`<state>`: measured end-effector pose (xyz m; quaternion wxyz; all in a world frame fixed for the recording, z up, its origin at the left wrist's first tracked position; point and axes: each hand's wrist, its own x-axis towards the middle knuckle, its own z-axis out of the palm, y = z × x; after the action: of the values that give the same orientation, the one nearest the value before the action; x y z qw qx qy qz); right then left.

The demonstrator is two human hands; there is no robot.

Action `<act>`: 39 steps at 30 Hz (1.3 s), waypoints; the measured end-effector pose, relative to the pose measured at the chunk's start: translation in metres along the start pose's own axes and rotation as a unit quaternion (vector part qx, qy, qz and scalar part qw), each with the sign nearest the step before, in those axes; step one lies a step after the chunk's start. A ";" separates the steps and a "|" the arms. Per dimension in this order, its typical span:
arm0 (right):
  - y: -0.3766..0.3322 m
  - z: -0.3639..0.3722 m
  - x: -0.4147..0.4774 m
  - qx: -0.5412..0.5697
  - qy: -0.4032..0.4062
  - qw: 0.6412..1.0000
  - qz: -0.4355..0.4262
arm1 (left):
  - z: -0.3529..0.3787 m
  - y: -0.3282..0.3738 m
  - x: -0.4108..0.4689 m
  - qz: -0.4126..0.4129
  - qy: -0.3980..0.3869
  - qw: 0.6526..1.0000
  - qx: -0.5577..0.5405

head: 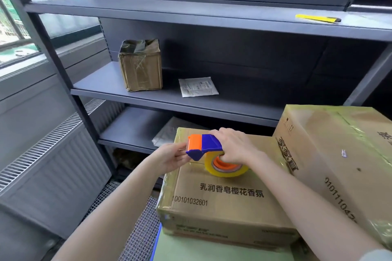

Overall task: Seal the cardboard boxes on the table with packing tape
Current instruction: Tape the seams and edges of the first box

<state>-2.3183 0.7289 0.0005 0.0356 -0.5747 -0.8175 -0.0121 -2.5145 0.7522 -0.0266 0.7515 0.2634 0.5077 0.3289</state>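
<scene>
Tape dispenser (203,148) in right hand (234,146) grip, above box (222,195)

one wide camera sits on my head, looking forward and down, close over the counter (191,250), facing the grey shelving (191,99) just behind it.

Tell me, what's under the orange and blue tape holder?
A brown cardboard box; the tape roll seems to rest on it. The roll and right hand hide that patch of lid.
</scene>
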 end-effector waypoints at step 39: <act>-0.017 -0.021 0.021 -0.078 -0.095 0.991 -0.046 | -0.054 0.021 0.016 0.119 0.162 0.976 0.078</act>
<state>-2.3405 0.7416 0.0234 -0.0883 -0.5363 -0.8391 -0.0228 -2.5659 0.7810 -0.0397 0.5918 0.3228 0.6120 0.4135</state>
